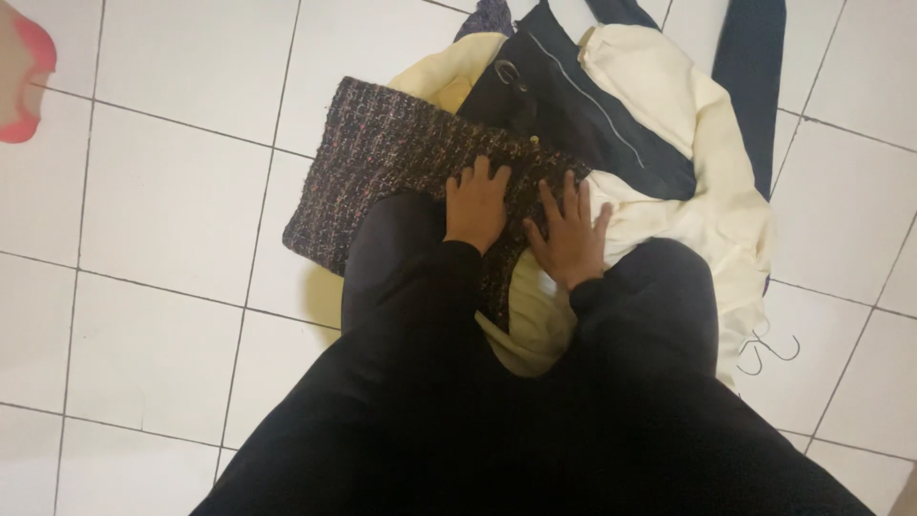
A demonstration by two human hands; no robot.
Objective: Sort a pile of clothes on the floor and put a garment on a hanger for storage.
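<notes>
Seen from the head camera, a dark tweed garment (382,162), flecked with pink and pale threads, lies flat on the white tiled floor (162,210); every place below is told from this garment. The left hand (476,205) rests palm down on the garment's near right part, its fingers (482,172) spread and laid flat, gripping nothing; the right hand (571,234) lies just beside it at the garment's right edge, palm down, fingers (573,196) splayed open and pressing on the cloth, closed on nothing. Both arms wear black sleeves (411,287) that cover the garment's near edge.

Under the garment and spreading out to its right lies a cream garment (707,182), crumpled, touching the tweed from beneath; on that, just beyond the garment's far right corner, lies a navy garment (592,124) with a thin pale stripe; a dark metal ring or clasp (509,75) shows at its near end. Further right of the garment, past the cream cloth, a dark strip of cloth (750,76) runs along the floor; near the cream cloth's lower edge, well right of the tweed, thin wire hanger hooks (769,352) lie on the tiles. Far to the left of the garment, at the frame's edge, sits a pink and red thing (24,72), too cut off to tell what it is.
</notes>
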